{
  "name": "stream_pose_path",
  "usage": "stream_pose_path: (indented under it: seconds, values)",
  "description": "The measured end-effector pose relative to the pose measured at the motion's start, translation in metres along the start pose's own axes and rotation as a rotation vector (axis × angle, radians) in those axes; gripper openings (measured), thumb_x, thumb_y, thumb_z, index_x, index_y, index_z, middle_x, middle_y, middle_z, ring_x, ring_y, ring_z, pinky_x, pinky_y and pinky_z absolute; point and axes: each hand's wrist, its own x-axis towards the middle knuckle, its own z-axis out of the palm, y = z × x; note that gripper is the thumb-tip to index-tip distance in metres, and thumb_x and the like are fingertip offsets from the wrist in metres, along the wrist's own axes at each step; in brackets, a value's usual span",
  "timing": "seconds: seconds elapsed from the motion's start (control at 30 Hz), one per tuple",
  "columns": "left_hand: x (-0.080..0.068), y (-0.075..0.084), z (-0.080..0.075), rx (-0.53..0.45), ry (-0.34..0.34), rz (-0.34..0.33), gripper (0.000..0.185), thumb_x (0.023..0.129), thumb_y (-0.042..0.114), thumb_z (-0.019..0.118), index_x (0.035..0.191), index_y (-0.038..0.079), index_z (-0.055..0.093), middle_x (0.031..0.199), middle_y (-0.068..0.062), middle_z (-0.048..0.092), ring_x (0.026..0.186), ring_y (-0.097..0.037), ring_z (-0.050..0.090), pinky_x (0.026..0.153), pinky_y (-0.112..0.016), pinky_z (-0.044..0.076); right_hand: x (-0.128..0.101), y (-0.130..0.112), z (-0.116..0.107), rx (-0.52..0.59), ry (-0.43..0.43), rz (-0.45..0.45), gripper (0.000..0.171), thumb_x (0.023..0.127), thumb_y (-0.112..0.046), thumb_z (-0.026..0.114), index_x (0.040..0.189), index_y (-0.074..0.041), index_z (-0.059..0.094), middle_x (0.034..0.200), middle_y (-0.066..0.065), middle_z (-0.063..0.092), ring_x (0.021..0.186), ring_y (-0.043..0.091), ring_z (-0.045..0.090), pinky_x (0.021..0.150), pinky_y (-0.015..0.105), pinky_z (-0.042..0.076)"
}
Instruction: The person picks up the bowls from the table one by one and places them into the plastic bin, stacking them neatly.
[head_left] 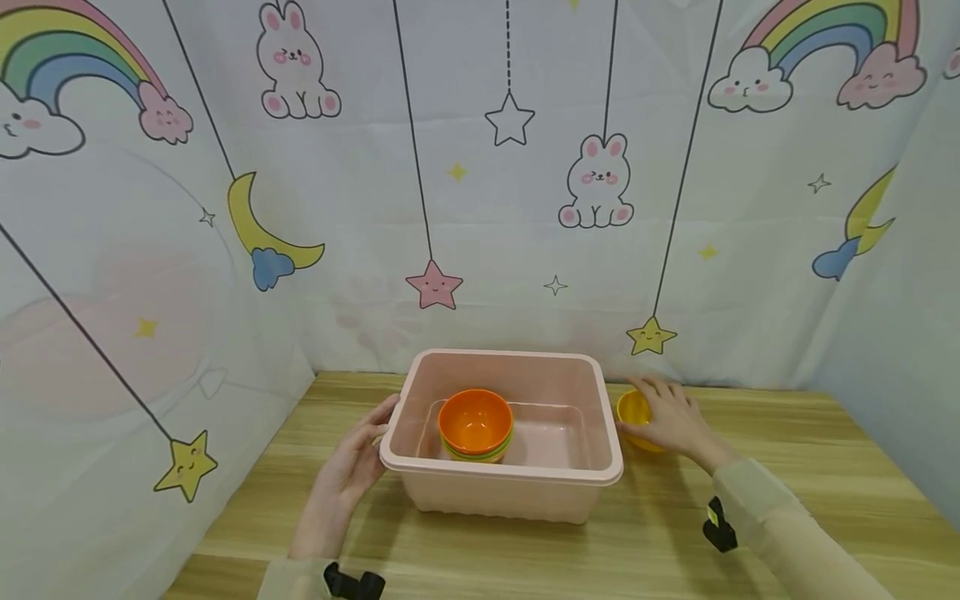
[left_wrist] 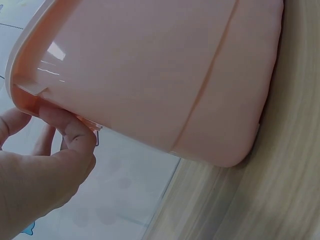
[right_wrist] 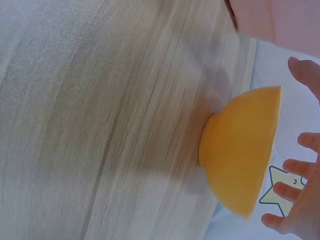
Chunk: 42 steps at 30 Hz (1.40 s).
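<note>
A pink plastic bin (head_left: 517,496) stands on the wooden table. My left hand (head_left: 358,454) grips its left rim, with fingers curled under the lip in the left wrist view. Inside the bin, towards its left, an orange bowl (head_left: 476,421) sits on top of a nested stack, with a green bowl (head_left: 487,455) edge showing beneath. To the right of the bin, a yellow bowl (right_wrist: 240,150) stands upright on the table. Around its rim my right hand (head_left: 678,423) hovers with fingers spread; the right wrist view shows them apart from the bowl.
The wooden table (head_left: 780,467) runs back to a white cloth backdrop (head_left: 510,217) printed with rabbits, stars and rainbows. Cloth also hangs along the left and right sides. The bin's back edge is close to the rear cloth.
</note>
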Motion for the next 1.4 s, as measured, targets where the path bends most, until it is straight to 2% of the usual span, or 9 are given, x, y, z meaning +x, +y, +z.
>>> stream_pose_path:
  seconds: [0.33, 0.53, 1.1, 1.4]
  values:
    - [0.001, 0.000, 0.002, 0.011, 0.048, -0.006, 0.043, 0.098, 0.007, 0.036, 0.113, 0.035, 0.065, 0.123, 0.016, 0.059, 0.116, -0.005, 0.055, 0.089, -0.021, 0.046, 0.000, 0.005, 0.006, -0.009, -0.019, 0.032, 0.091, 0.079, -0.060, 0.065, 0.146, -0.006, 0.036, 0.144, 0.029, 0.038, 0.127, 0.055, 0.034, 0.099, 0.075, 0.025]
    - [0.001, 0.000, 0.002, 0.014, 0.057, -0.011, 0.043, 0.097, 0.007, 0.036, 0.114, 0.034, 0.065, 0.123, 0.015, 0.058, 0.117, -0.007, 0.053, 0.091, -0.021, 0.046, -0.002, 0.008, 0.008, 0.003, -0.052, 0.063, 0.093, 0.079, -0.062, 0.063, 0.146, -0.004, 0.035, 0.144, 0.032, 0.036, 0.129, 0.058, 0.031, 0.100, 0.076, 0.022]
    - [0.002, -0.001, 0.001, 0.015, 0.049, -0.027, 0.043, 0.097, 0.007, 0.037, 0.113, 0.036, 0.065, 0.124, 0.017, 0.058, 0.114, -0.005, 0.054, 0.090, -0.022, 0.045, 0.000, 0.017, 0.009, 0.027, -0.116, 0.093, 0.101, 0.075, -0.067, 0.063, 0.146, -0.002, 0.034, 0.147, 0.035, 0.030, 0.128, 0.060, 0.028, 0.099, 0.075, 0.025]
    - [0.002, 0.000, 0.000, 0.006, 0.052, -0.036, 0.044, 0.097, 0.007, 0.037, 0.112, 0.037, 0.065, 0.125, 0.018, 0.058, 0.115, -0.003, 0.053, 0.089, -0.020, 0.044, 0.003, 0.020, 0.008, 0.026, -0.136, 0.059, 0.104, 0.073, -0.066, 0.067, 0.145, 0.001, 0.034, 0.146, 0.036, 0.031, 0.127, 0.061, 0.030, 0.099, 0.074, 0.027]
